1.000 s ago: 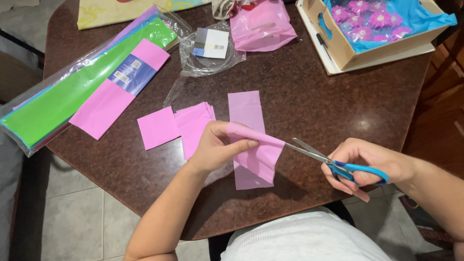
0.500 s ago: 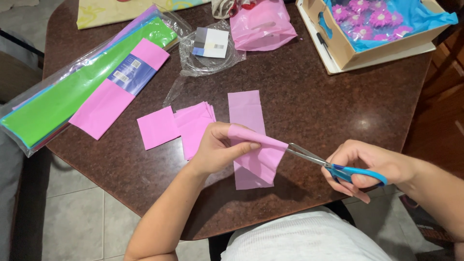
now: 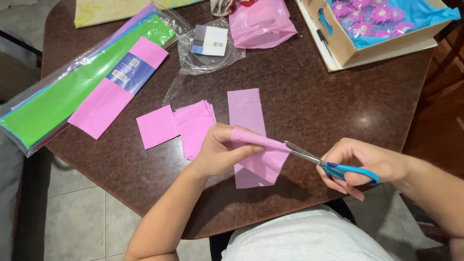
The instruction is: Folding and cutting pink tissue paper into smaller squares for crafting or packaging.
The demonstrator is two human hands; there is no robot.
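Observation:
My left hand (image 3: 220, 151) pinches a folded strip of pink tissue paper (image 3: 263, 159) and lifts its fold above the dark brown table (image 3: 314, 101). The far end of the strip lies flat on the table. My right hand (image 3: 360, 164) grips blue-handled scissors (image 3: 333, 166), whose metal blades meet the fold's right edge. Just left of my left hand lie a pink paper square (image 3: 155, 126) and a small stack of pink squares (image 3: 195, 125).
A long clear pack of green, pink and purple tissue sheets (image 3: 82, 82) lies at the left. A pink plastic bag (image 3: 261, 24) and a clear bag with a card (image 3: 209, 46) sit at the back. A cardboard box of purple paper flowers (image 3: 377, 24) stands at the back right.
The scissors have moved left into the folded edge of the pink strip and their blades have closed somewhat. My left hand still holds the fold.

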